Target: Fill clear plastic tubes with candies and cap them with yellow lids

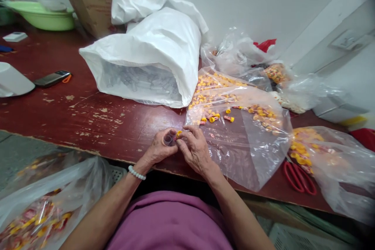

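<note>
On the bench (pixel 79 119), a sack (pixel 175 35) is lying, and tubes (pixel 140 82) are sitting inside it. Behind it, to the left, a carton (pixel 90 0) is standing, with a basin (pixel 49 20) further left. To the right, a plastic bag (pixel 266 156) is spreading, with capped pieces (pixel 215 118) toward its far side; scissors (pixel 299 177) are lying at its right. I am seeing the left hand (pixel 162 145) and the right hand (pixel 195 150) meeting before the sack.

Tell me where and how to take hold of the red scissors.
Best take the scissors by the handles, coming from the near edge of the table: both loops point that way and lie uncovered, while the blades point away towards the bags and can hardly be made out.
</note>
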`<state>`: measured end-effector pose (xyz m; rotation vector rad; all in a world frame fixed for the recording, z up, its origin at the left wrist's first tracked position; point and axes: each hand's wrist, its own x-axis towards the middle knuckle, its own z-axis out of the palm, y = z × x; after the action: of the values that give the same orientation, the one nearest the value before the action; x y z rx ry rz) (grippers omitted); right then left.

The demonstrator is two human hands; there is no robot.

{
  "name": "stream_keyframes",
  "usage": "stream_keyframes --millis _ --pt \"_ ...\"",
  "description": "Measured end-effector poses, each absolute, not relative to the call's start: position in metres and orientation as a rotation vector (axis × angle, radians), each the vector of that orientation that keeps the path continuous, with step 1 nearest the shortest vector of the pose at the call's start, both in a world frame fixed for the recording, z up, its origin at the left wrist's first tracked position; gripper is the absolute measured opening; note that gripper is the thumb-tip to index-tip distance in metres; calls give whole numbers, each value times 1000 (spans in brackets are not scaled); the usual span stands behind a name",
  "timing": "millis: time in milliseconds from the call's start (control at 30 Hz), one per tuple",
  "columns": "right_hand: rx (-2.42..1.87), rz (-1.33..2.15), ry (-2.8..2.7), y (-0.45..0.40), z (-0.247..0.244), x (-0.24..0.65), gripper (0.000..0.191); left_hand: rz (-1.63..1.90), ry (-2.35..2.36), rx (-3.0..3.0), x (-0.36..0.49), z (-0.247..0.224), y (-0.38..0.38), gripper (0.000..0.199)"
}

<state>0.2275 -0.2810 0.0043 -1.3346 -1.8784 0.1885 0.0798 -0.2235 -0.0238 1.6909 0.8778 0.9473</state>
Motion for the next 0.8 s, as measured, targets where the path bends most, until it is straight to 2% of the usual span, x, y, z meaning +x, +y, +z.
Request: stream_keyframes --millis 133,267,433,600,667,800 --pt "-1402 162 -1831 -271 10 252 21 963 923 1522 81 -25 -223 28" --pt "-1895 -70 -1455 -239 4 330 23 976 924 1391 83 -29 -223 31" --pt "-2000 -20 -1382 -215 -13 402 21 968 915 1468 84 -30 -222 28" --pt "-1847 100 -1446 -246 -5 351 27 956 923 1543 83 -29 -223 24" --pt "-1570 295 -1511 -265 7 310 29 946 926 1588 82 -29 -223 23" --pt "-1260 330 -1849 -284 29 250 18 937 921 1692 81 -29 -222 23"
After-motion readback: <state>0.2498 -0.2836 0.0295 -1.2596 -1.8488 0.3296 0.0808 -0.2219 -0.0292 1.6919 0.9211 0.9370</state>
